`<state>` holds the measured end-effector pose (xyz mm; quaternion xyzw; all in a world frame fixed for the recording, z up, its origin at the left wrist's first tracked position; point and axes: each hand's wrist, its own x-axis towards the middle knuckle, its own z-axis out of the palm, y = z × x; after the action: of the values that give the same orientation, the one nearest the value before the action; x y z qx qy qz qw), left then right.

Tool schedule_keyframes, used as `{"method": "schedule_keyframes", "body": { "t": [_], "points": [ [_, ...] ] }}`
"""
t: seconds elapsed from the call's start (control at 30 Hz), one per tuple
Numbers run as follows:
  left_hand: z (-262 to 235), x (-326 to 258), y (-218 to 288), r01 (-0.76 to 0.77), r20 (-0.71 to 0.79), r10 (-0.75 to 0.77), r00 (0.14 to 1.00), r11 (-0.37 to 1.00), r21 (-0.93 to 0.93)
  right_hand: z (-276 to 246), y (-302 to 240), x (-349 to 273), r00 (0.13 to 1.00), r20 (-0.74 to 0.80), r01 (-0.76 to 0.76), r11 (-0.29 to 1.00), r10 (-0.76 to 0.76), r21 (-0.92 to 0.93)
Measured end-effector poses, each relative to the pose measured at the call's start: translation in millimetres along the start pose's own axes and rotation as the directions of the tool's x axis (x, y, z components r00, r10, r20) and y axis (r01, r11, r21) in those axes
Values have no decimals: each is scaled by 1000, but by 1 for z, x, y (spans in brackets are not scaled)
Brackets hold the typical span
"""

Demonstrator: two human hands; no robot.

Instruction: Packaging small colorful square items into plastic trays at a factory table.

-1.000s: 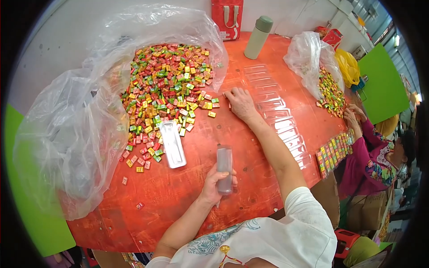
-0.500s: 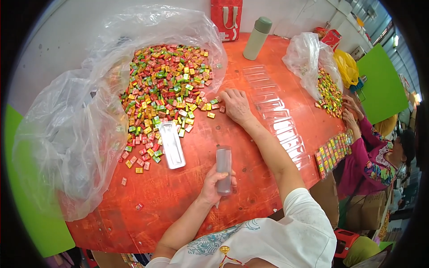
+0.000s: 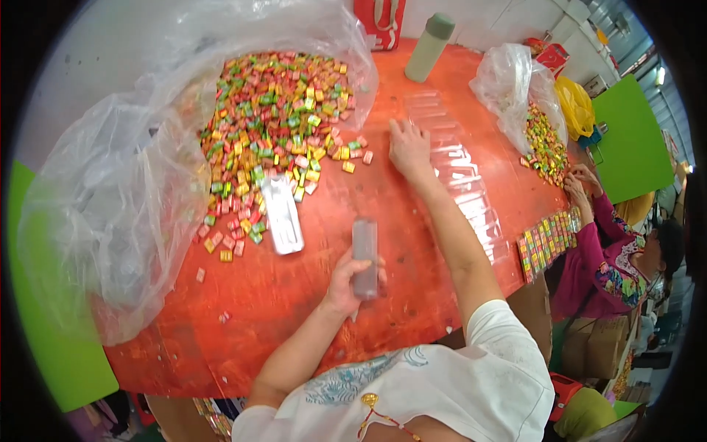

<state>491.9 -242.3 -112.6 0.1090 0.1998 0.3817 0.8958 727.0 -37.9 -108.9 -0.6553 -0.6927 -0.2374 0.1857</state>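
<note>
The left hand (image 3: pixel 352 280) clamps a clear narrow plastic tray (image 3: pixel 364 256) upright, open side reachable. The right hand (image 3: pixel 409 147), fingers spread (holding nothing), lies flat beside the heap of small colourful wrapped candies (image 3: pixel 276 132).

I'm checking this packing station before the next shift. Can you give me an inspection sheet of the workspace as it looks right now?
Surface: orange table, worn, partly covered by clear plastic sheeting.
Job's things: clear plastic tray held upright in the left hand; heap of small coloured candies on the sheeting; row of empty clear trays under and beside the right hand.
Clutter: another clear tray lying flat by the heap; loose candies nearby; green bottle; red bag.
Grippers: left hand closed on the tray; right hand flat, fingers spread.
Cables: nothing seen.
Surroundings: another person with a second candy bag and filled trays.
</note>
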Motion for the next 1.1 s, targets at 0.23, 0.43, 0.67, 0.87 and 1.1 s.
{"method": "schedule_keyframes", "body": {
  "t": [0.23,0.43,0.67,0.87,1.1],
  "points": [
    [0,1,1,-57,-38,61,997,994,98,-129,-44,-62,648,748,-701,272,-142,659],
    [14,1,-6,-236,-30,261,965,910,342,-161,-68,-130,587,761,-800,-57,-276,597],
    [32,-2,-10,-268,-30,317,948,843,467,-176,-66,-138,687,704,-726,-194,-179,660],
    [27,3,0,-126,-31,146,989,925,357,-161,-59,-133,688,700,-721,-283,-188,633],
    [-5,10,5,-97,-125,117,985,983,155,-120,-22,-76,934,295,-353,407,199,842]
  ]
}}
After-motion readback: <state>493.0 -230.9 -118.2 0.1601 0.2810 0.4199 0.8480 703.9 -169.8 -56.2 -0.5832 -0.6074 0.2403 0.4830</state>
